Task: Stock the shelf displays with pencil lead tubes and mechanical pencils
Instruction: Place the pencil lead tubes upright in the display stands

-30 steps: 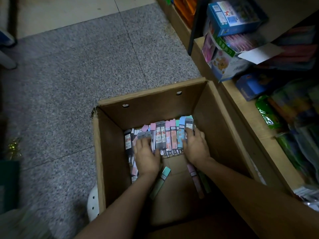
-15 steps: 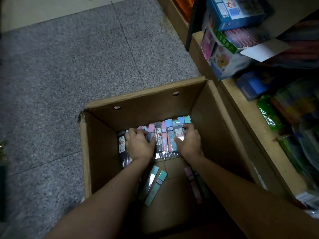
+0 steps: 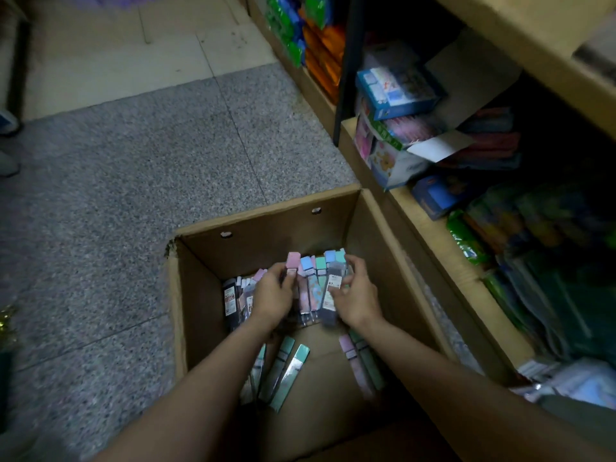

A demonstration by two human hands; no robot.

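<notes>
An open cardboard box [image 3: 266, 225] stands on the floor beside the shelf. Inside it lies a bunch of packaged mechanical pencils [image 3: 315, 288] with pink, blue, teal and grey card tops. My left hand [image 3: 271, 296] grips the left side of the bunch, fingers around a pink-topped pack. My right hand [image 3: 355, 298] grips the right side, over a grey pack with a white label. The bunch is raised a little off the box bottom. More packs lie loose there: dark ones [image 3: 231, 301] at the left, teal ones [image 3: 288, 371] below my left wrist, a pink one [image 3: 351, 360] under my right forearm.
A wooden shelf [image 3: 430, 235] runs along the right, holding blue and pink boxes [image 3: 396, 91], a white box with an open flap [image 3: 400, 161], and green packets [image 3: 466, 241]. Orange and green goods [image 3: 316, 45] fill a farther shelf. Grey speckled floor [image 3: 116, 178] lies to the left.
Both hands have closed in on the bunch of pencil packs and lifted it slightly. The camera has tilted up, showing more of the shelf.
</notes>
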